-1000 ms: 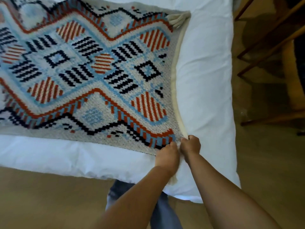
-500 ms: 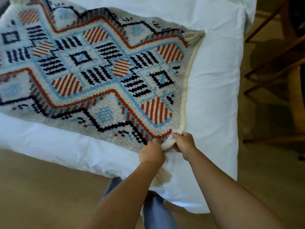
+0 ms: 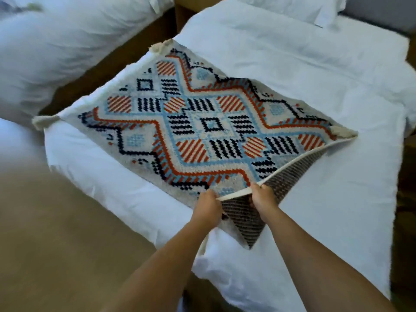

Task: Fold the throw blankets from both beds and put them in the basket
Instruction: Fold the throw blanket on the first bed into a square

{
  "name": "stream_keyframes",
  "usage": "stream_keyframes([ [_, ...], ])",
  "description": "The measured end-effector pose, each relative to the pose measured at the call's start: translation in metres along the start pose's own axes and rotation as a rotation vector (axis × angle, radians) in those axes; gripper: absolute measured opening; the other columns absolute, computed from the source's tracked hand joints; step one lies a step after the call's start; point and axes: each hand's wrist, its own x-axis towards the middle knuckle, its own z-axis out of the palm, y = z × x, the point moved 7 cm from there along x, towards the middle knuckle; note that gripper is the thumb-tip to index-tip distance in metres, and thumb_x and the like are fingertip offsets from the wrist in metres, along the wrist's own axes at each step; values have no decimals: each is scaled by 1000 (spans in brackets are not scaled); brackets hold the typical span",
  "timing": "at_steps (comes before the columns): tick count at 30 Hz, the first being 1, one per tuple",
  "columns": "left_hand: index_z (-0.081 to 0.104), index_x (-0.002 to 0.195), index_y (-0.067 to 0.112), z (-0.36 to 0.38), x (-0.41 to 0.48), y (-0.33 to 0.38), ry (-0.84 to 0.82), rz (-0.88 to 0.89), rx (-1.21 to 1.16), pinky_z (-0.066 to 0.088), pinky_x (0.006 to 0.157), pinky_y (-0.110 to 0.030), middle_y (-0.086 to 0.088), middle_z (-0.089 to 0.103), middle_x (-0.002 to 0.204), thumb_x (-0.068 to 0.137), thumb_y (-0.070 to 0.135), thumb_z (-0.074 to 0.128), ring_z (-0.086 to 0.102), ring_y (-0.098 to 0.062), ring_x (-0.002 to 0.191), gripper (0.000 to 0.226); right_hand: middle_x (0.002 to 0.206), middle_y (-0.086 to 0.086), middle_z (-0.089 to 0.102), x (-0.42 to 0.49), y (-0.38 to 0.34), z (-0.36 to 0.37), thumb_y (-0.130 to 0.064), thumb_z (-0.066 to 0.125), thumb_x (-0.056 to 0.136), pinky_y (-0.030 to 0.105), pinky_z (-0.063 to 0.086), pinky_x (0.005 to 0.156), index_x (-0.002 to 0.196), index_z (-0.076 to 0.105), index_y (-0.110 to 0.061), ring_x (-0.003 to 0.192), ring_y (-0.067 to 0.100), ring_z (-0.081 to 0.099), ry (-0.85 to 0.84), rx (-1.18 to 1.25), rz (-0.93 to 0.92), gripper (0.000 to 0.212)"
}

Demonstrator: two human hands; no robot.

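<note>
Head view looks down on a throw blanket (image 3: 202, 127) spread flat across the near end of a white bed (image 3: 315, 86), its pattern of red, blue and black diamonds and stripes facing up. The left hand (image 3: 208, 206) and the right hand (image 3: 263, 199) sit close together at the blanket's nearest corner, each with fingers curled round the cream edge, grasping it. That corner is lifted off the bedding and turned back, so a dark woven underside (image 3: 247, 221) shows below the hands and along the raised right edge. Cream tassels (image 3: 342, 131) mark the other three corners, which lie on the sheet. A second white bed (image 3: 56, 41) stands to the left across a narrow gap, and tan floor (image 3: 67, 233) fills the lower left.
</note>
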Motion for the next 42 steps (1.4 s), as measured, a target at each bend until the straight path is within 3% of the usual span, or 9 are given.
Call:
stream_keyframes([
  [3,45,93,11,-63,11,-15,1,86,102,35,67,-31,-12,49,101,95,14,37,46,-24,82,8,84,13,54,-6,-42,38,-33,43,98,34,37,64,105,55,-4,69,25,50,1,-27,-5,32],
  [7,49,97,9,-142,27,-35,16,160,231,37,69,-32,-13,52,101,96,18,40,49,-25,84,13,67,7,42,-14,-107,98,-31,45,98,31,31,54,80,50,-8,57,21,41,-50,-33,-51,30],
  [11,47,90,10,-213,39,-63,104,154,286,38,64,-34,-13,54,92,98,21,38,52,-29,81,17,63,4,40,-27,-165,160,-32,47,97,30,29,49,95,53,-6,54,19,38,-84,-33,-120,27],
  [15,47,89,10,-275,56,-98,193,106,298,42,67,-36,-14,57,95,100,26,35,54,-31,83,23,63,5,38,-30,-218,225,-32,44,98,30,27,51,72,44,-12,54,21,37,-142,-81,-190,33],
  [20,53,94,7,-348,92,-140,265,65,308,42,70,-37,-14,58,98,100,26,33,54,-31,88,29,69,7,50,-24,-275,308,-30,41,99,29,34,52,102,48,-17,56,19,44,-231,-79,-200,16],
  [22,54,92,7,-376,114,-154,264,53,333,44,72,-38,-14,59,99,100,26,34,55,-30,89,28,70,9,49,-15,-295,341,-29,40,100,31,35,56,102,54,-10,57,20,44,-262,-80,-211,23],
  [25,58,98,9,-415,146,-178,262,13,362,49,77,-39,-11,59,103,99,25,38,57,-29,92,25,70,7,48,-1,-322,388,-28,40,100,29,35,54,93,49,-13,58,19,45,-302,-110,-203,18],
  [34,61,95,11,-496,219,-260,64,-23,541,51,77,-37,-7,63,103,95,18,44,60,-25,93,18,78,17,49,11,-371,508,-26,41,99,33,35,58,76,46,-6,62,25,45,-355,-233,-157,31],
  [42,59,102,11,-546,293,-325,-112,101,637,47,71,-37,-8,58,106,97,20,39,59,-28,95,23,87,20,57,30,-393,592,-27,42,98,38,42,71,68,47,-8,81,31,55,-197,-287,-55,36],
])
